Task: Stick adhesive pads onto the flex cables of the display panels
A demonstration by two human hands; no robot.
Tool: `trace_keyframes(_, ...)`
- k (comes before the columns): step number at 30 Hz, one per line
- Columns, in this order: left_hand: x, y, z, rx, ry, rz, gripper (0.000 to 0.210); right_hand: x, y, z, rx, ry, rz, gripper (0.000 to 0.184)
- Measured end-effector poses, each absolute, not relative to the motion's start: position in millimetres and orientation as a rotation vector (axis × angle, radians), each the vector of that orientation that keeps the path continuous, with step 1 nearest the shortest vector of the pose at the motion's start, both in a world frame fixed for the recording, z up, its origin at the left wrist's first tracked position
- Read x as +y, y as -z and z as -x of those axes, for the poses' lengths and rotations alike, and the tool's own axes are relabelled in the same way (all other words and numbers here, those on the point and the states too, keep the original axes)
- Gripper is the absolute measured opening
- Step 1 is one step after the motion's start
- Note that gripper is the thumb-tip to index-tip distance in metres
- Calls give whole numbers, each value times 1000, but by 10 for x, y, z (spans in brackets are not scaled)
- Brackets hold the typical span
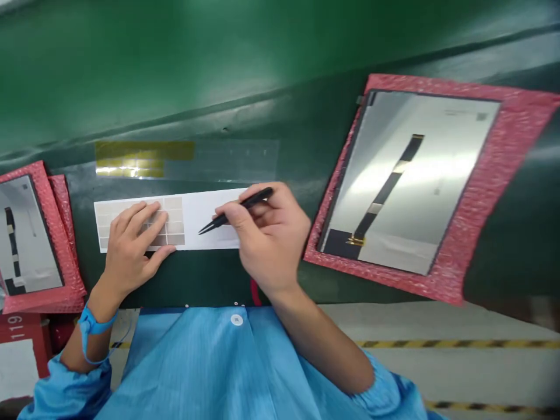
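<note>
My left hand [135,245] lies with its fingers spread on a white backing sheet [201,204], over rows of greyish rectangular stickers [175,219]. A blue wrist strap [94,326] circles that wrist. In my right hand [271,233] is a pair of black tweezers [219,220], held like a pen. Their tips point down and left above the bare part of the sheet, slightly apart, with nothing visible between them. Whether the tips touch the sheet I cannot tell. The right hand covers the sheet's right end.
To the right, a display panel [455,192] with a dark flex cable lies on pink bubble wrap [485,233]. Another panel [35,245] rests on stacked pink wrap at the left. Behind the sheet is a clear strip with yellow stickers [144,151]. A red box [26,326] stands lower left.
</note>
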State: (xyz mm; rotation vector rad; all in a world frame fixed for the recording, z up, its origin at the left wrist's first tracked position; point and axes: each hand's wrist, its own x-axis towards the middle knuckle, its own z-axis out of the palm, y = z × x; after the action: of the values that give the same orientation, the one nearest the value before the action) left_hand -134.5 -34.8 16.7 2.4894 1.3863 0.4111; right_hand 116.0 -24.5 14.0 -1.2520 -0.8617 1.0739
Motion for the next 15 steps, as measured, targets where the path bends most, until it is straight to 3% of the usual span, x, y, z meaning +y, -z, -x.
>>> trace_keyframes(15, -409, -67, 1242, 1389, -434, -2437, 51, -350, 46, -912, -1185, -942, 1308, 17)
